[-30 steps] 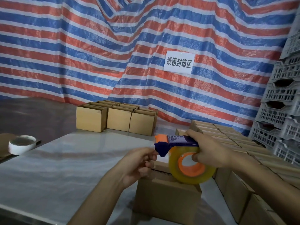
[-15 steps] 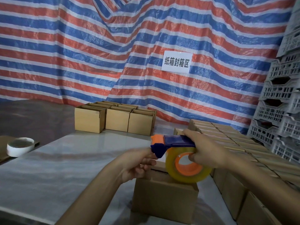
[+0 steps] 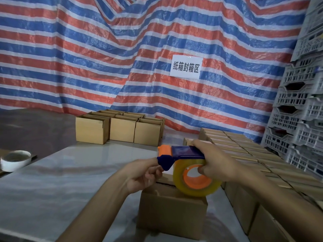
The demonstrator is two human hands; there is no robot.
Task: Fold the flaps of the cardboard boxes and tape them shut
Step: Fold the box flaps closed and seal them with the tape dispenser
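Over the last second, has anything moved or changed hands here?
Nothing visibly changed. The right hand still grips the tape dispenser just above the cardboard box, the left hand still pinches at its blue front end, and the box stays put on the table.

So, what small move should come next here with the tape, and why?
Probably pull a short tail of tape out at the nose and bring it down onto the box. The right hand grips the tape dispenser just above the box, the left hand pinches at its blue nose, and a dark gap shows on the box top.
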